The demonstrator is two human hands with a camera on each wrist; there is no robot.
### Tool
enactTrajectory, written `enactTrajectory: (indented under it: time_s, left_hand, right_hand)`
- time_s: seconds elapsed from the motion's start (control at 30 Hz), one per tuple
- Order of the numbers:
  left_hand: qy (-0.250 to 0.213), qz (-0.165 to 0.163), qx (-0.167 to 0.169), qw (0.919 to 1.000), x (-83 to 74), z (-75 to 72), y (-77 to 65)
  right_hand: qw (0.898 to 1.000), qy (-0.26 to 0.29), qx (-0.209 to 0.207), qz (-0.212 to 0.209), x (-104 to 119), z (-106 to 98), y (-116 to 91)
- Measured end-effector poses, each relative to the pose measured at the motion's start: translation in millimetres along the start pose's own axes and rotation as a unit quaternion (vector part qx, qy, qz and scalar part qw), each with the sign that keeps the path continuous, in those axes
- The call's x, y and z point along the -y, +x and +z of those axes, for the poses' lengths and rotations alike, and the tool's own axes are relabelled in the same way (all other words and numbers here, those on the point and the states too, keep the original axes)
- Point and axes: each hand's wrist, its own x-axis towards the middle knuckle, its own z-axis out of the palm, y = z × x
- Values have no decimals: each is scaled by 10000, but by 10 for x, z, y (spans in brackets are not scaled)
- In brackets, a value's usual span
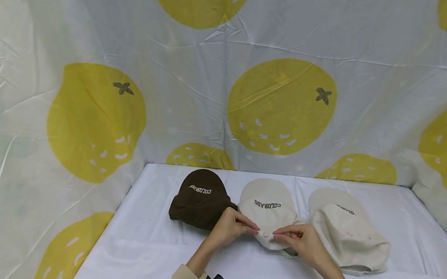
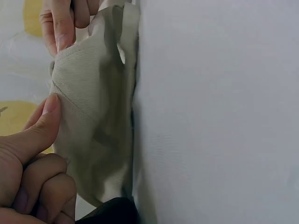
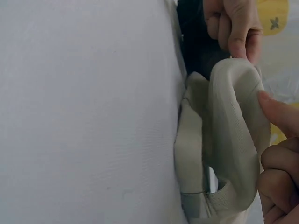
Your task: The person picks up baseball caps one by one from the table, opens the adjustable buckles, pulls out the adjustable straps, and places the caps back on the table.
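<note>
A cream baseball cap [image 1: 268, 199] with "COLORADO" stitched on its front lies in the middle of the white-covered table, its brim away from me. My left hand [image 1: 231, 224] pinches the fabric of its crown just left of the top button, between thumb and index finger. On the button's other side, my right hand [image 1: 304, 242] pinches the crown the same way. In the left wrist view the cap's crown [image 2: 88, 107] is drawn up between both hands. The right wrist view shows the back opening and strap [image 3: 194, 154] below the bunched crown.
To the left sits a dark brown cap [image 1: 200, 201], close to my left hand. A second cream cap [image 1: 348, 234] lies to the right, its crown partly slumped. Behind the table [image 1: 144, 267] hangs a white cloth [image 1: 197, 77] printed with yellow lemons.
</note>
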Motion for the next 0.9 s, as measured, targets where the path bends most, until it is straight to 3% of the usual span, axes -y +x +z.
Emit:
enactTrajectory:
  time_s: [0.23,0.63,0.9]
  left_hand:
    - [-311,259,61,9992,-165,-65,0]
    - [-942,595,181,9936,-554,-178,-90]
    - [-1250,846,111,9885,-755,-256,-176]
  right_hand:
    - [9995,145,-263,93,180,-110,-10]
    - [9953,922,-186,-216,507,-273,-41]
    - [9946,845,-455,-384,783,-287,-47]
